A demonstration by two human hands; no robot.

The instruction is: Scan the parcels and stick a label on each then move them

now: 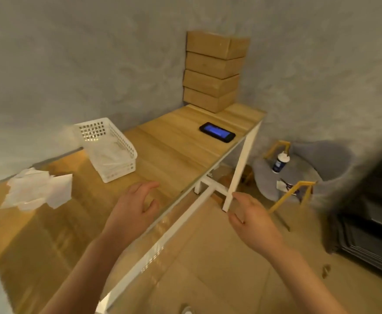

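Several brown cardboard parcels (212,71) stand stacked at the far end of the wooden table (174,159), against the wall. In front of the stack lies a black handheld scanner (217,132) with a lit blue screen. A white plastic basket (108,148) holding clear sleeves sits to the left, and a heap of white label papers (38,191) lies nearer the left edge. My left hand (133,207) hovers over the table's front edge, fingers loosely curled, holding nothing. My right hand (251,220) hangs past the table edge above the floor, fingers relaxed and empty.
Beyond the table's right side stands a grey chair (299,177) with yellow arms, carrying a bottle (279,162) and small items. Dark furniture (367,223) fills the right edge. White table legs (240,168) drop to a beige floor.
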